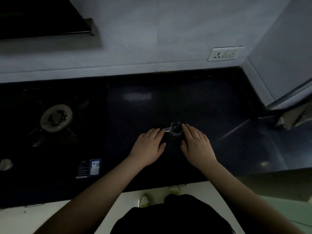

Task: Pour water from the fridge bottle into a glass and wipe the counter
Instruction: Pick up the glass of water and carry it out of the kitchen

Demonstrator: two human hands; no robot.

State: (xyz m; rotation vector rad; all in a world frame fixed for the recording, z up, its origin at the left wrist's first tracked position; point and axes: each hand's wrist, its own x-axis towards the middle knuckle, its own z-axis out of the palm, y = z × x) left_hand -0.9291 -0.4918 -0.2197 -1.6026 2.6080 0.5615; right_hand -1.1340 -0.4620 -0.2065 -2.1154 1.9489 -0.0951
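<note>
A small clear glass with a handle (175,129) stands upright on the dark counter (219,102), its handle pointing left. My left hand (149,146) lies flat on the counter just left of it, fingertips close to the handle. My right hand (196,146) lies flat just right of the glass, index finger near its rim. Neither hand holds anything. No bottle is in view. A crumpled grey cloth (293,118) sits at the counter's far right edge.
A gas hob with a round burner (56,118) fills the counter's left part; a knob (5,164) and stickers (88,168) sit near its front. A range hood (42,17) hangs top left. A wall socket (225,54) is on the tiled wall.
</note>
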